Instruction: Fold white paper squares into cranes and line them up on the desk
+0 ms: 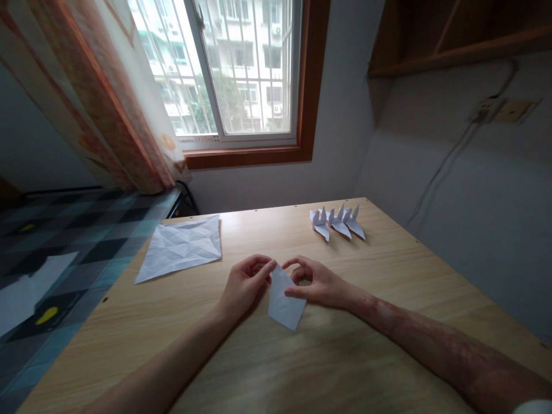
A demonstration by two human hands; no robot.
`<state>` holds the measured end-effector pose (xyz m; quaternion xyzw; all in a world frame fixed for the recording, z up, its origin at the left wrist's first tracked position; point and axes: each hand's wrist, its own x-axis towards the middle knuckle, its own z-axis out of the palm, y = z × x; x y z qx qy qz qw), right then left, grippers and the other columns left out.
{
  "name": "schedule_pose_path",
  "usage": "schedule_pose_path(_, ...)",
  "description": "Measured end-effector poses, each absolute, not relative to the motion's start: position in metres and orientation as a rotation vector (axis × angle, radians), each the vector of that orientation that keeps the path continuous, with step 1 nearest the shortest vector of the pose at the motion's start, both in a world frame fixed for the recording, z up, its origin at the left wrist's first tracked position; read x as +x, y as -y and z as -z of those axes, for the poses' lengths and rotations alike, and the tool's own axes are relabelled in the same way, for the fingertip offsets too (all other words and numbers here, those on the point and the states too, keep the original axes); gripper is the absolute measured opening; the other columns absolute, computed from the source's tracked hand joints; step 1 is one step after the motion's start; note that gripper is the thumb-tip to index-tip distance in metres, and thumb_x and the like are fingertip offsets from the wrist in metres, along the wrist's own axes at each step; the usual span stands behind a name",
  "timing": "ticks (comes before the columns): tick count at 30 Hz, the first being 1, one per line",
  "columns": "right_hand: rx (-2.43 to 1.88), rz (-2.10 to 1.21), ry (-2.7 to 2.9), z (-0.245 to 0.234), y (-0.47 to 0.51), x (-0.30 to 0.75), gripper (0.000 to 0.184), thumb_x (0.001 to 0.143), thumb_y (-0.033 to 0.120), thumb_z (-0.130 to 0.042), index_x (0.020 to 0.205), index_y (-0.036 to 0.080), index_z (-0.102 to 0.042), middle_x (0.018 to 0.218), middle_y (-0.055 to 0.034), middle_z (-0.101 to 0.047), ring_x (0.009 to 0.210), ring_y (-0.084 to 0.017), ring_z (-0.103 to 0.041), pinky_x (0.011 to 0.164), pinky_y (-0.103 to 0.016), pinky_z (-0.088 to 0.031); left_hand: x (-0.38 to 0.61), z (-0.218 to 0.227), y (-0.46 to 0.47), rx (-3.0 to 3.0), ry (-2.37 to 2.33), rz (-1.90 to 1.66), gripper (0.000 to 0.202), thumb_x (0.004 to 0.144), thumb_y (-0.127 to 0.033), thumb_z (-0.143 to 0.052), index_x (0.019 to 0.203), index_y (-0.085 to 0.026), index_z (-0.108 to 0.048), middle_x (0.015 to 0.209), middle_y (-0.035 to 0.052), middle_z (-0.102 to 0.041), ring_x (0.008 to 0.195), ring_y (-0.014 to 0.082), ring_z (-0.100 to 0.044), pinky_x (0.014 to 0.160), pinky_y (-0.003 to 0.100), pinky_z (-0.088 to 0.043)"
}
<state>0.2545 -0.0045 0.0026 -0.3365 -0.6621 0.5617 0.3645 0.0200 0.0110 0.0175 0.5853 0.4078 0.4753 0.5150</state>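
Note:
A small folded piece of white paper stands on the wooden table, pointed at the top. My left hand pinches its upper left edge with curled fingers. My right hand grips its right side, thumb and fingers closed on the fold. Both forearms reach in from the near edge.
A creased, unfolded white sheet lies flat at the table's far left. Three finished folded paper figures sit in a row at the far right. Beyond the table are a window, a curtain and a checked bed cover with paper on it.

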Motion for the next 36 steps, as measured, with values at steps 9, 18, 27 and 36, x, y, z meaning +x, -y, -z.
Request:
schedule_pose_path(9, -0.870, -1.472, 1.585, 0.004, 0.002, 0.254, 0.043, 0.092, 0.057, -0.086, 0.095, 0.016, -0.074, 0.087, -0.0016, -0.075, 0.078, -0.017, -0.067, 0.069, -0.027, -0.047, 0.023, -0.012, -0.007, 1.351, -0.872, -1.030, 0.039, 0.087, -0.049, -0.092, 0.104, -0.016, -0.083, 0.100, 0.0096, -0.085, 0.087, 0.0221, -0.078, 0.078, 0.029, -0.059)
schedule_pose_path(18, -0.911, -1.454, 1.567, 0.000, 0.003, 0.253, 0.052, 0.093, 0.066, -0.082, 0.101, 0.016, -0.072, 0.086, -0.0038, -0.076, 0.076, -0.018, -0.068, 0.067, -0.027, -0.047, 0.019, -0.010, -0.008, 1.376, -0.879, -0.959, 0.039, 0.090, -0.052, -0.089, 0.100, -0.016, -0.085, 0.090, 0.0070, -0.084, 0.083, 0.0217, -0.076, 0.074, 0.028, -0.056)
schedule_pose_path(27, -0.891, -1.394, 1.463, 0.004, -0.005, 0.254, 0.051, 0.095, 0.062, -0.081, 0.115, 0.018, -0.066, 0.077, -0.0003, -0.075, 0.062, -0.014, -0.061, 0.060, -0.025, -0.045, 0.021, -0.011, -0.006, 1.452, -0.794, -0.862, 0.045, 0.095, -0.048, -0.084, 0.125, -0.015, -0.077, 0.091, 0.0058, -0.080, 0.081, 0.0189, -0.072, 0.071, 0.026, -0.052)
schedule_pose_path(36, -0.822, -1.223, 1.526, 0.003, 0.000, 0.253, 0.066, 0.097, 0.040, -0.080, 0.155, 0.030, -0.049, 0.100, 0.0005, -0.069, 0.079, -0.015, -0.063, 0.078, -0.029, -0.054, 0.018, -0.015, -0.010, 1.608, -0.914, -1.000, 0.041, 0.103, -0.050, -0.071, 0.123, -0.016, -0.080, 0.110, 0.0096, -0.081, 0.104, 0.0267, -0.072, 0.090, 0.034, -0.057)
